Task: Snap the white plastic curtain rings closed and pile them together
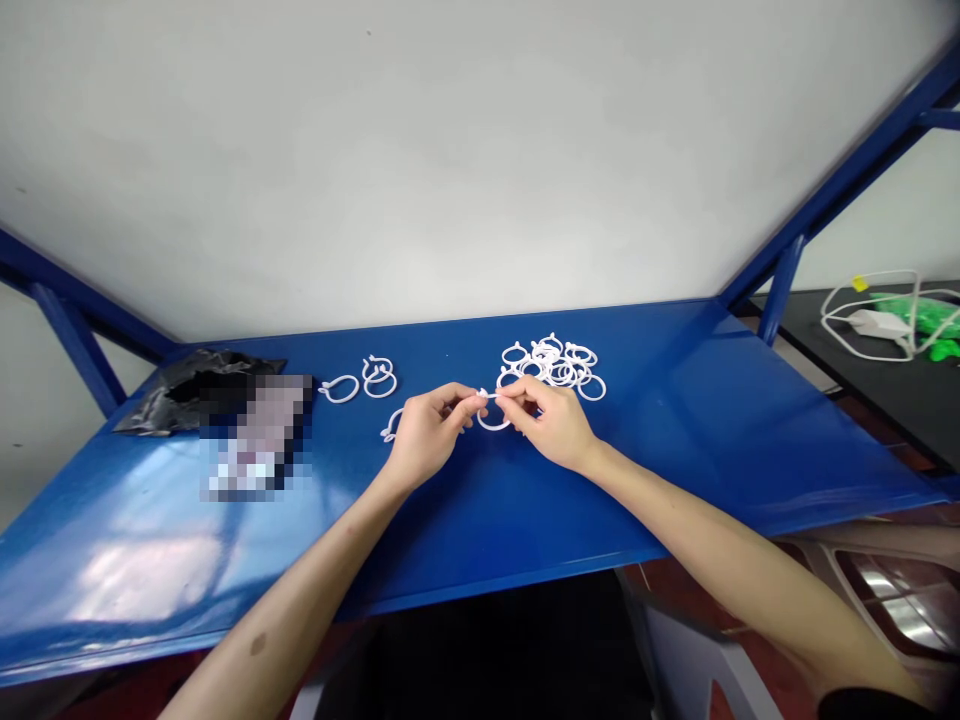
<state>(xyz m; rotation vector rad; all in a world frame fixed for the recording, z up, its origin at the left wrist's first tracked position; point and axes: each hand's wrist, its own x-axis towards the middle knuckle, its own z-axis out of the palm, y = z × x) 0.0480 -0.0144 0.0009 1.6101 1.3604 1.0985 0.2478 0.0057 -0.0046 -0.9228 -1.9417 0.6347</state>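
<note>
Between my hands is a white plastic ring (493,424) with a small knob or clasp at its top, held just above the blue table (480,520). My left hand (435,428) pinches it at the knob end. On the other side my right hand (549,420) grips the ring with thumb and forefinger. A pile of similar white rings (559,368) lies behind my right hand. Partly covered by my left hand is another ring (389,428). Farther left lie a single ring (341,390) and a couple of overlapping rings (380,377).
A black plastic bag (180,390) and a blurred-out flat object (262,435) lie on the table's left. Blue metal braces (781,290) rise at both sides before a white wall (465,170). At right, a dark table (862,385) carries a white cable (870,352) and green plastic (922,315).
</note>
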